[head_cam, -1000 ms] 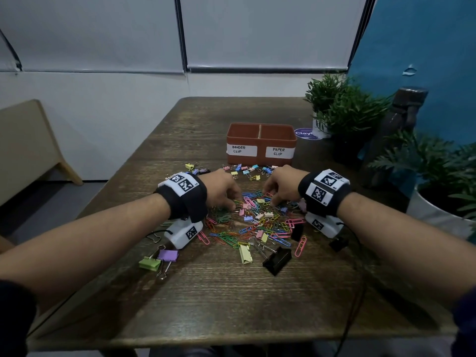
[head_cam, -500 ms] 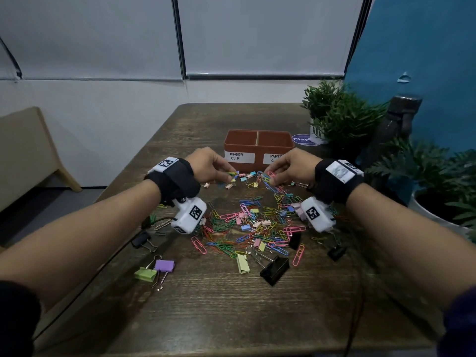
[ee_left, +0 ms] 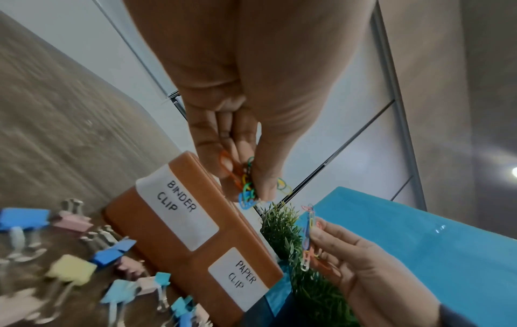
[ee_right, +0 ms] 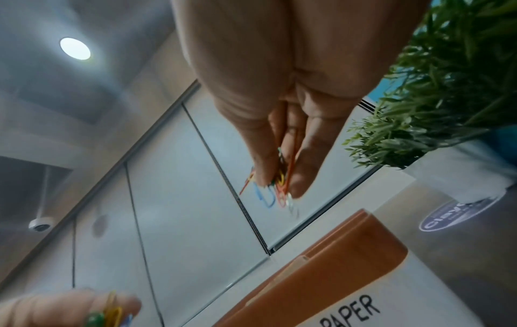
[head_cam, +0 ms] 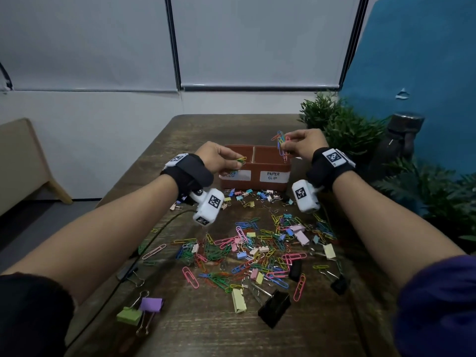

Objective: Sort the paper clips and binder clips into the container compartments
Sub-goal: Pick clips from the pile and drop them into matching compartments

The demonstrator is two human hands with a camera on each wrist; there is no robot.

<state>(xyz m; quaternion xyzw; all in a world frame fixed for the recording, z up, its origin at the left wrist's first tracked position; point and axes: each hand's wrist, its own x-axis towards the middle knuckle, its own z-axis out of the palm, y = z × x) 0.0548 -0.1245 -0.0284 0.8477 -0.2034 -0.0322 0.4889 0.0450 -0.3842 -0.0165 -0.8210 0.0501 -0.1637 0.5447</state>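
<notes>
Right hand (head_cam: pixel 304 143) pinches paper clips (head_cam: pixel 281 144) above container (head_cam: pixel 255 181).

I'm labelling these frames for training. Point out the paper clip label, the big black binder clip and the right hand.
paper clip label (head_cam: pixel 273 176), head view, label's middle.
big black binder clip (head_cam: pixel 274 307), head view, its body.
right hand (head_cam: pixel 305 144), head view, hand's back.

Black wristbands (head_cam: pixel 189 171), white tagged cameras (head_cam: pixel 209 206).

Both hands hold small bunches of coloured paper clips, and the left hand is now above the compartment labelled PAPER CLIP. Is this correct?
Not quite. The left hand holds its paper clips by the BINDER CLIP compartment, as the head view shows. The right hand is over the PAPER CLIP compartment.
</notes>
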